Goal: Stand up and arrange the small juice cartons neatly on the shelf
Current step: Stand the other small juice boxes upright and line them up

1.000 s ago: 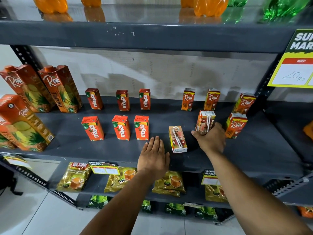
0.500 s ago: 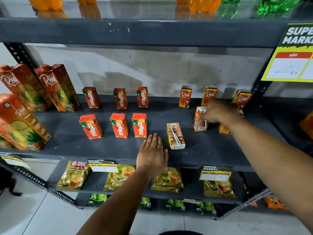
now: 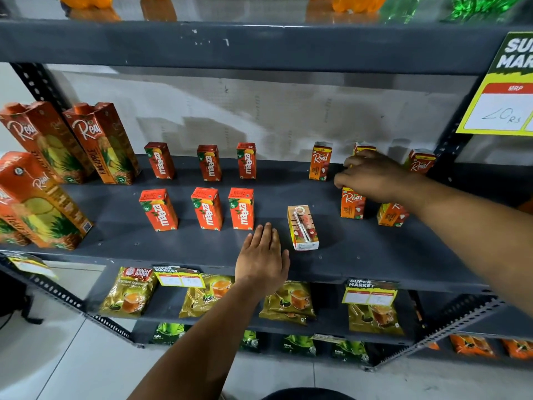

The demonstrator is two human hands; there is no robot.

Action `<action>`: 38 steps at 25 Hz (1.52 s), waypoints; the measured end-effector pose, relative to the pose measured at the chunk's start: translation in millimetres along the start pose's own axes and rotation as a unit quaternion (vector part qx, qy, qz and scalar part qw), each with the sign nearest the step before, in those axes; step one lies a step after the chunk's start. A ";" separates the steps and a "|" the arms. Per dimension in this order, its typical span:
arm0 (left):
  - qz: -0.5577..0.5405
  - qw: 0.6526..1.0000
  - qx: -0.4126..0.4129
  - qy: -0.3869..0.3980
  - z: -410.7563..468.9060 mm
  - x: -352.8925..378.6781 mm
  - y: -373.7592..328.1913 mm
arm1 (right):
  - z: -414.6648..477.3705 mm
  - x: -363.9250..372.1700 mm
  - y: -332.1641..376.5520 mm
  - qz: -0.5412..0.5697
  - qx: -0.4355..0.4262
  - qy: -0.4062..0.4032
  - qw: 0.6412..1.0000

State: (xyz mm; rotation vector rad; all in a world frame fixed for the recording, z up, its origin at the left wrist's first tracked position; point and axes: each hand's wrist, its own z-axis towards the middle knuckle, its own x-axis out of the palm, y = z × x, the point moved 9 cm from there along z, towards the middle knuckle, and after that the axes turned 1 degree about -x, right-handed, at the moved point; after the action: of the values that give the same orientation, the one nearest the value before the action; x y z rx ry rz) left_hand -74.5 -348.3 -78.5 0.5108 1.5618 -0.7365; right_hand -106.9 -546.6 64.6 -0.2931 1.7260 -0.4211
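On the grey middle shelf, several small red Maaza cartons stand in two rows of three. To their right, small orange Real cartons stand along the back. My right hand grips the top of an upright Real carton in the front row, label facing me. Beside it another Real carton leans, half hidden by my forearm. One carton lies on its face, straw side up, near the front edge. My left hand rests flat and open just left of it.
Tall Real pineapple cartons stand at the shelf's left end. Orange and green bottles fill the shelf above. Tea pouches and price tags sit below. A yellow price sign hangs at upper right.
My right hand carried the Real carton back and to the right, turned its label toward me and stood it in the front row. My left hand stayed put.
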 end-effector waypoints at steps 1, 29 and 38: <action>0.001 1.000 0.000 0.000 0.4 -0.1 -0.2 | -1.4 0.1 1.7 -0.024 -0.026 -0.010 0.999; 0.009 1.000 0.009 0.008 -2.4 -1.3 -1.7 | -24.8 39.6 78.6 0.370 0.248 0.019 0.895; 0.003 1.000 0.005 0.006 -1.0 0.6 -0.3 | 20.9 -29.2 51.5 -0.003 -0.047 -0.092 0.995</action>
State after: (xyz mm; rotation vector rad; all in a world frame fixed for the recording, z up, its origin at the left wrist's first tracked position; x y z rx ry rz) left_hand -75.5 -347.9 -79.0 0.5278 1.5669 -0.7394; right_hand -78.8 -490.4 64.7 -0.3927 1.5666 -0.3066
